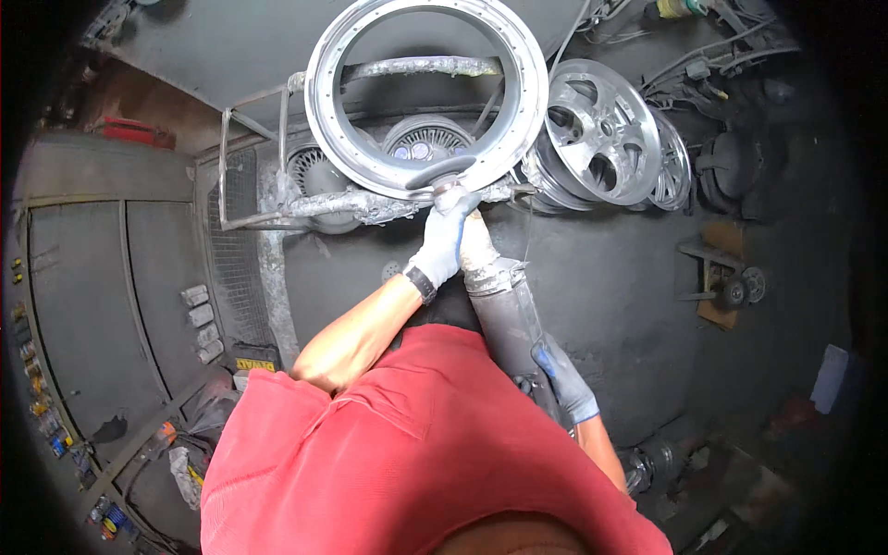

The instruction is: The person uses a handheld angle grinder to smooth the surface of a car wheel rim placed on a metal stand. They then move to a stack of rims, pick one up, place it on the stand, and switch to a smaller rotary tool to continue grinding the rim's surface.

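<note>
A large silver wheel rim ring rests on a crusted metal stand ahead of me. Against the ring's near lower edge sits the dark disc of a big angle grinder, whose grey body runs back along my right side. My left hand, in a pale work glove with a dark watch at the wrist, wraps round the grinder's head just behind the disc. Farther back, my right hand, in a grey-blue glove, grips the tool's rear part. The body partly hides that hand's fingers.
Several alloy wheels lean together right of the stand, and spoked wheels lie behind and under it. A small wheeled piece sits on cardboard at the right. Shelving with cans lines the left. Cables tangle at the far right.
</note>
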Tool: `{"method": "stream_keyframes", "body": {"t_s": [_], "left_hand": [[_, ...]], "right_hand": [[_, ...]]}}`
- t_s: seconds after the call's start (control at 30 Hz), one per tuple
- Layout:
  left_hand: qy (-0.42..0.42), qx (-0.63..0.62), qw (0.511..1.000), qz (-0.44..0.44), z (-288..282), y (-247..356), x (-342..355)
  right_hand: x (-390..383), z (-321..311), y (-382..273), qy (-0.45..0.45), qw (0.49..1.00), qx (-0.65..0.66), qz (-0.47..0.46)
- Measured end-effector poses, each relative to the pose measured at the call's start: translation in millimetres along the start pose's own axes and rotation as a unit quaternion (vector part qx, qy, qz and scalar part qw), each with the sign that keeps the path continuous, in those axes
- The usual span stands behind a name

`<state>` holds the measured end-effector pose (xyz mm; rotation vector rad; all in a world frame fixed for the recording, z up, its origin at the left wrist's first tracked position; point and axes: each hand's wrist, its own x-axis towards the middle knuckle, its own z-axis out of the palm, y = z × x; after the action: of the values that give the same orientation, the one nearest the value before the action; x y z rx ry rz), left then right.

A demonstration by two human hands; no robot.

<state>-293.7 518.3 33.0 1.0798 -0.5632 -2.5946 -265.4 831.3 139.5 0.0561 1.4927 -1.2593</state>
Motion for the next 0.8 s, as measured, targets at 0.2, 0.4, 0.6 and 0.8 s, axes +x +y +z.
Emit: {"method": "stream_keyframes", "body": {"t_s": [0.2,0.4,0.6,0.8], "left_hand": [[-0.01,0.022,1.0,0.005,-1.0,-16.4,13.1],[-0.008,-0.021,0.999,0.035,27.0,-43.4,30.5],[-0.006,-0.081,0.997,0.0,60.7,-63.5,53.8],[-0.025,-0.093,0.995,0.002,50.7,-60.2,40.9]], "right_hand": [[-10.7,18.7,-23.9,0.067,0.998,-0.018,-0.014],[-16.2,-23.8,-68.4,0.061,0.996,-0.026,0.059],[-8.7,-57.4,-85.9,0.074,0.991,-0.11,-0.016],[-11.6,-54.0,-78.5,0.105,0.983,-0.149,0.03]]}}
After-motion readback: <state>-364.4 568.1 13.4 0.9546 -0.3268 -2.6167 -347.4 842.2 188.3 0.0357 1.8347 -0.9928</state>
